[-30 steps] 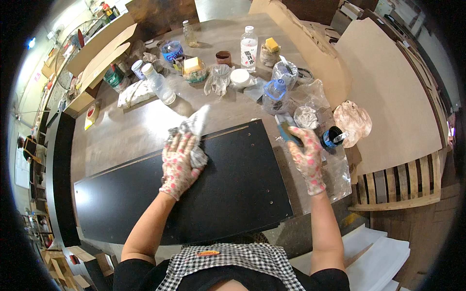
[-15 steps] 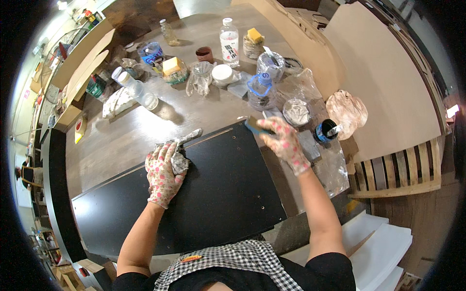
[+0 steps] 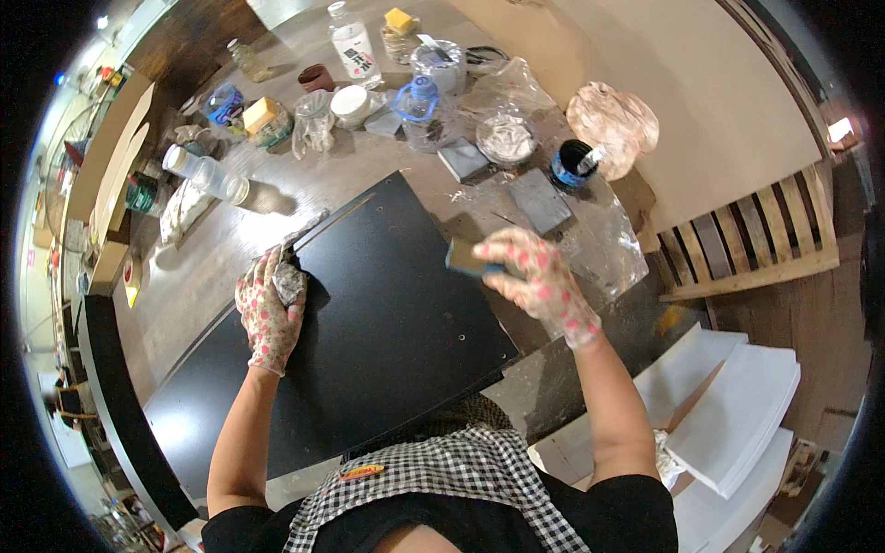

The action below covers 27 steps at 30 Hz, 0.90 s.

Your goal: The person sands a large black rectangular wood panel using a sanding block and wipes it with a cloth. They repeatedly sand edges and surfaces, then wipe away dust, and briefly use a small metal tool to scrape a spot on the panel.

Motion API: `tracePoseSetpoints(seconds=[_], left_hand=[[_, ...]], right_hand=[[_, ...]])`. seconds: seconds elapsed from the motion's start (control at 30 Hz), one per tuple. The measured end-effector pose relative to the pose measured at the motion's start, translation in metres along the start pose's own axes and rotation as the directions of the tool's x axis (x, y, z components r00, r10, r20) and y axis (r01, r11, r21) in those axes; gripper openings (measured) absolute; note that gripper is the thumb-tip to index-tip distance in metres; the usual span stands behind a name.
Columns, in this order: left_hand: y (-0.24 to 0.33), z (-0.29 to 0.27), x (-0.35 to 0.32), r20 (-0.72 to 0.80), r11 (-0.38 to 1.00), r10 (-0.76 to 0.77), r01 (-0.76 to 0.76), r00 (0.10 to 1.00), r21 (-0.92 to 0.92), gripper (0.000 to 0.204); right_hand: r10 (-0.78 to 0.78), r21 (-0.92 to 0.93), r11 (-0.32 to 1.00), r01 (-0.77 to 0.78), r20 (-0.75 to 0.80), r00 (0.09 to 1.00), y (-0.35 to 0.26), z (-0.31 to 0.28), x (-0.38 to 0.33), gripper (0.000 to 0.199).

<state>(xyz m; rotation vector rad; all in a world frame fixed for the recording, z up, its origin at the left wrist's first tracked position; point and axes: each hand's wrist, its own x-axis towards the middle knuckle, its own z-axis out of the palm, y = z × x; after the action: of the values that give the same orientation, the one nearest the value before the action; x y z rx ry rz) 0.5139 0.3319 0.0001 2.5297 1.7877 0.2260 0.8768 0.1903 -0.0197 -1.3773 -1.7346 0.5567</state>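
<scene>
A large black panel (image 3: 392, 295) with small holes near its right edge lies in front of me. My left hand (image 3: 269, 313), in a white glove with pink dots, rests at the panel's far edge. Its fingers close over a crumpled grey rag (image 3: 289, 282), partly hidden beneath them. My right hand (image 3: 542, 284), gloved alike, grips a small brown-and-blue block (image 3: 468, 260) that looks like a sanding sponge. The block is at the panel's right edge; whether it touches the edge I cannot tell.
Beyond the panel stand a clear bottle (image 3: 354, 51), a blue-capped jug (image 3: 424, 120), a white-lidded jar (image 3: 354, 106) and yellow sponges (image 3: 260, 115) on containers. Right of them are a grey pad (image 3: 540, 201) and a dark pot with a brush (image 3: 573, 166). A wooden slatted rack (image 3: 751, 230) stands at right.
My right hand has moved the block from the panel's far right corner nearer to me along the right edge. My left hand stays on the rag. The whole view has shifted.
</scene>
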Motion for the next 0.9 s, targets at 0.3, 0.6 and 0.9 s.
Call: tracePoseSetpoints(seconds=[0.3, 0.6, 0.9], left_hand=[[-0.003, 0.003, -0.003, -0.019, 0.999, 0.027, -0.026, 0.999, 0.039, 0.065], [-0.005, 0.004, -0.005, -0.037, 0.998, 0.044, -0.042, 0.998, 0.038, 0.065], [-0.007, 0.004, -0.005, -0.061, 0.994, 0.104, -0.102, 0.993, 0.025, 0.061]], right_hand=[[0.159, 0.193, 0.968, -0.158, 0.013, 0.987, -0.051, -0.038, -0.091, 0.048], [0.118, -0.065, 0.991, -0.117, 0.019, 0.993, -0.061, -0.028, -0.093, 0.048], [0.161, -0.25, 0.956, -0.157, -0.007, 0.987, -0.07, -0.023, -0.086, 0.041]])
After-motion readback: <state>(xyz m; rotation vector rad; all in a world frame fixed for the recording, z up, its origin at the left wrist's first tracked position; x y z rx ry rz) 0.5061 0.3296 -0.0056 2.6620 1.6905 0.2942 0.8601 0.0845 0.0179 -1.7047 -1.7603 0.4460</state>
